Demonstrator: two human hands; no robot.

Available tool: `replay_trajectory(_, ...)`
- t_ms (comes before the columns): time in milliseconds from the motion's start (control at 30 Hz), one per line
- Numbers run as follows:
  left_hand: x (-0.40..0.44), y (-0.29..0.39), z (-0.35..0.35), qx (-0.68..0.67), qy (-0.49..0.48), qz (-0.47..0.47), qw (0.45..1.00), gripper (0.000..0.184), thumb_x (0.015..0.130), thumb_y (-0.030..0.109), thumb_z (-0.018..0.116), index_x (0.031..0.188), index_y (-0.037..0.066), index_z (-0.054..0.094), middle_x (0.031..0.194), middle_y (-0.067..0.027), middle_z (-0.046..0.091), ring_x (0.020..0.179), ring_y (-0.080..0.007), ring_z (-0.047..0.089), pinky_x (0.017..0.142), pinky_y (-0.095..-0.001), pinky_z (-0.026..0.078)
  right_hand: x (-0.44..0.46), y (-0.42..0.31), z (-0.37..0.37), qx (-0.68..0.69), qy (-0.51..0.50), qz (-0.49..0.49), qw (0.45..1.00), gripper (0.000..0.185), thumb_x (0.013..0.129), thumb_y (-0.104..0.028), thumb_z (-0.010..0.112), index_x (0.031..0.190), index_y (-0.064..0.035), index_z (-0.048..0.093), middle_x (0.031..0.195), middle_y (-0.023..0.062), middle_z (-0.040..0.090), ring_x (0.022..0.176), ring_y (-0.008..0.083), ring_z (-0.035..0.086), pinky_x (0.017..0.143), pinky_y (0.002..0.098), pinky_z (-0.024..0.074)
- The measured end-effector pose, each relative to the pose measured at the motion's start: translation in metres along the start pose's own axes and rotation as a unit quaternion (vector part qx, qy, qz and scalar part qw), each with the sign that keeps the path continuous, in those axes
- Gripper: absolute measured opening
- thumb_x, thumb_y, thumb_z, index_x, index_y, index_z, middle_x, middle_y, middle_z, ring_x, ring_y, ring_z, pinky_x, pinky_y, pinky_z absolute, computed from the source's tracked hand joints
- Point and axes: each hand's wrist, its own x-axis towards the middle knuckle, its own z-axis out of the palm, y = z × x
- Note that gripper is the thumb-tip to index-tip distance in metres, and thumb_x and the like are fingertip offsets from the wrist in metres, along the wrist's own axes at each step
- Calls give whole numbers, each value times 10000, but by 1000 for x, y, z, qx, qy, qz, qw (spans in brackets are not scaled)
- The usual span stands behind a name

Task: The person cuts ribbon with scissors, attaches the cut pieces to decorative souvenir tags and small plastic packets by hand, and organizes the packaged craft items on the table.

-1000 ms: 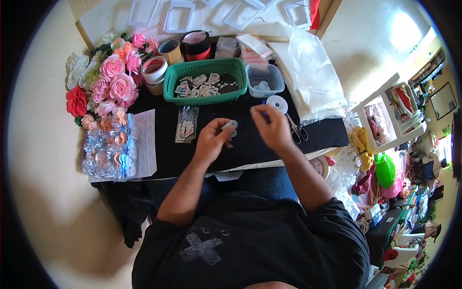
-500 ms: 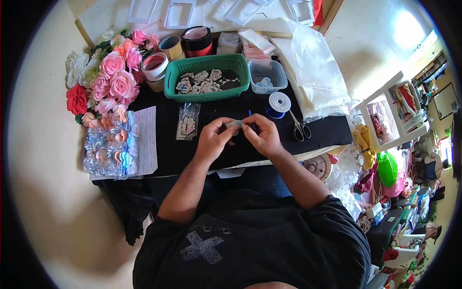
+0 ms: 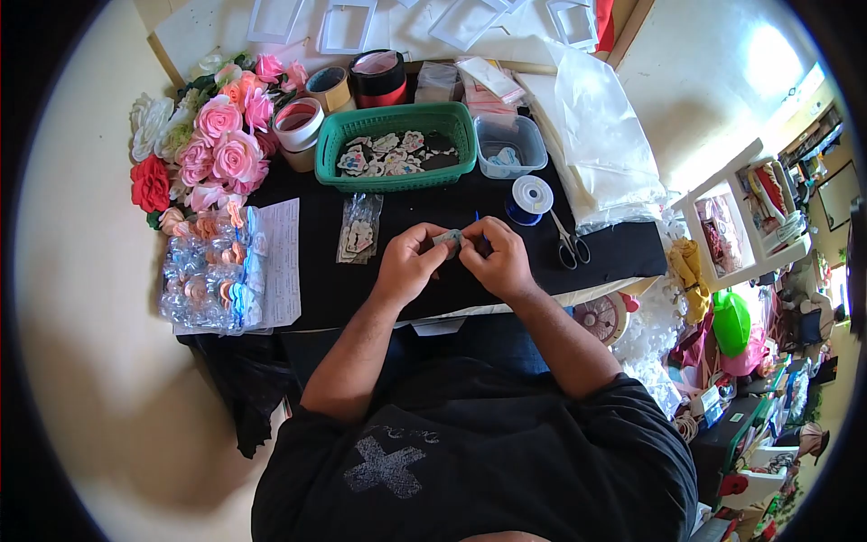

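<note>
Over the black cloth my left hand (image 3: 408,263) pinches a small pale grey-green flat piece (image 3: 444,238). The fingers of my right hand (image 3: 499,259) close on the same piece at its right edge. A thin blue strip (image 3: 477,217) shows beside my right fingers; whether they hold it is unclear. Left of my hands lies a clear packet (image 3: 359,230) with white cut-out shapes inside. Beyond them stands a green basket (image 3: 396,181) of similar printed cut-outs. A spool of blue ribbon (image 3: 527,200) and scissors (image 3: 570,245) lie to the right.
Rolls of tape (image 3: 298,126) and artificial flowers (image 3: 219,135) stand at the back left. Wrapped packs (image 3: 203,271) rest on a written sheet (image 3: 282,262). A blue plastic tub (image 3: 511,164) and plastic sheets (image 3: 605,135) sit at the back right. White frames (image 3: 347,25) lie behind.
The whole view has shifted slightly. Both hands stay together on the small piece, with only a slight change in the fingers.
</note>
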Motion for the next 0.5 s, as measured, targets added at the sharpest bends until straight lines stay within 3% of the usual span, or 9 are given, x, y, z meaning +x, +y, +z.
replay_trajectory(200,1,1,1,19,8,-2,1000,171,915,149,640,1022,15,640,798,9,626,639,-33,544,526,-188,434,0,0,-1,-42,11,-33,999,122,777,-56,653,870,10,612,805,100,597,670,178,578,602,279,457)
replay_trajectory(300,0,3,4,-5,20,-1,1000,174,921,158,646,1030,23,641,814,3,630,648,-37,549,543,-187,447,3,11,-3,41,-12,-16,999,127,817,-99,636,890,4,631,814,106,605,707,193,597,634,293,477)
replay_trajectory(367,0,7,7,-25,27,-2,999,200,927,170,645,1071,33,628,833,-2,630,657,-43,554,563,-190,464,5,19,-2,198,-70,72,975,152,907,-138,603,959,3,632,843,84,614,762,140,589,670,270,466)
replay_trajectory(500,2,4,5,-24,26,-7,999,239,926,188,650,1108,39,609,841,-3,626,662,-48,559,576,-196,477,8,13,-5,163,-109,74,978,182,993,-153,529,1034,9,600,868,19,593,813,77,538,736,236,444)
